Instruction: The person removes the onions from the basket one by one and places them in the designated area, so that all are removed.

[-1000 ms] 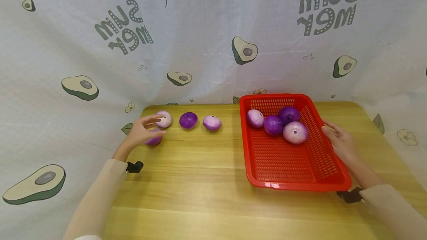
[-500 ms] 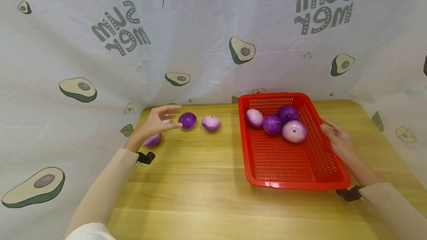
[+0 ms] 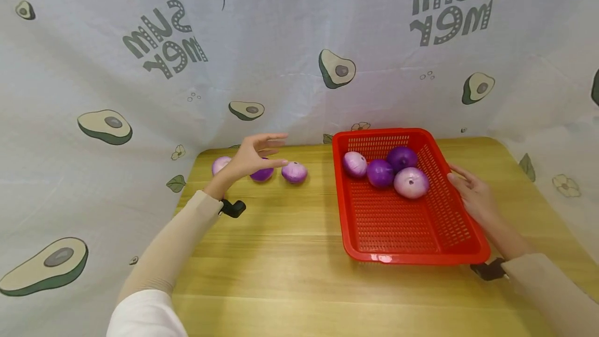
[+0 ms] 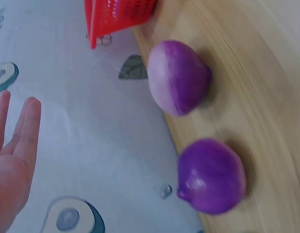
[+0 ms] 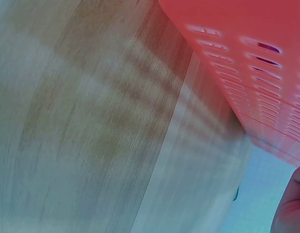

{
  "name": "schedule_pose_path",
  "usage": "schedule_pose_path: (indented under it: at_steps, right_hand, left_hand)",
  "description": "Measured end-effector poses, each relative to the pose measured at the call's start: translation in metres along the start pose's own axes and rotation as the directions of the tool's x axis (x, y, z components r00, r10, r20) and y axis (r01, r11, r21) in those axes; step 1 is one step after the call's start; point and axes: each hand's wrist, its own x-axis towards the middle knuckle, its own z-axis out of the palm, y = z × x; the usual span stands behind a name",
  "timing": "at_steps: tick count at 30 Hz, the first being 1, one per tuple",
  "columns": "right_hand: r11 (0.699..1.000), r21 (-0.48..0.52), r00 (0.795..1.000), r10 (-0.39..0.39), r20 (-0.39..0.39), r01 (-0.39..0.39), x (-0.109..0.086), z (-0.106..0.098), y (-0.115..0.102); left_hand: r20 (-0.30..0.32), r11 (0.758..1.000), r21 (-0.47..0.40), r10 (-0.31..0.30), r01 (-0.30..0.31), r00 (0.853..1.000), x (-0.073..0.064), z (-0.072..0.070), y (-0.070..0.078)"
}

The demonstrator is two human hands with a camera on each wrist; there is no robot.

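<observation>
My left hand (image 3: 255, 157) hovers over the row of red onions at the table's left, fingers spread and holding nothing. Nearest its fingertips is a pale purple onion (image 3: 294, 172). A dark purple onion (image 3: 261, 175) is partly covered by the hand, and a pale one (image 3: 220, 164) sits behind the wrist. The left wrist view has the hand (image 4: 14, 165) apart from a two-toned onion (image 4: 176, 77) and a dark one (image 4: 212, 176). On the right, my right hand (image 3: 479, 199) grips the side rim of a red plastic basket (image 3: 343, 207), its thumb at the rim.
Several onions, pale (image 3: 411, 182) and dark (image 3: 402, 158), lie together in the back half of the basket. The wooden table (image 3: 281, 274) ends at a white printed cloth (image 3: 281, 82) hanging behind and at the sides.
My left hand has moved rightward along the onions, from the leftmost ones towards the pale one nearest the basket, staying empty. The right hand and basket keep their place.
</observation>
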Motion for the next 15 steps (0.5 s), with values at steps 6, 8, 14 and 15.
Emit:
schedule_pose_path:
  at_steps: [6, 8, 14, 15]
  right_hand:
    - [1.000, -0.029, 1.000, -0.008, -0.013, 0.008, 0.001, 0.000, 0.000]
    - [1.000, -0.028, 1.000, -0.010, -0.011, 0.010, 0.001, 0.000, 0.000]
    - [1.000, 0.015, 1.000, -0.007, -0.003, 0.007, 0.001, 0.000, -0.001]
    - [1.000, 0.014, 1.000, -0.007, -0.004, 0.007, 0.001, 0.000, -0.001]
  left_hand:
    - [0.045, 1.000, -0.019, 0.007, -0.006, 0.999, 0.024, 0.024, 0.009]
    - [0.057, 1.000, -0.012, 0.017, -0.016, 0.998, 0.031, 0.033, 0.010]
    - [0.063, 1.000, -0.020, 0.022, -0.021, 0.998, 0.051, 0.055, 0.013]
    - [0.064, 0.999, -0.035, 0.020, -0.018, 0.998, 0.054, 0.058, 0.013]
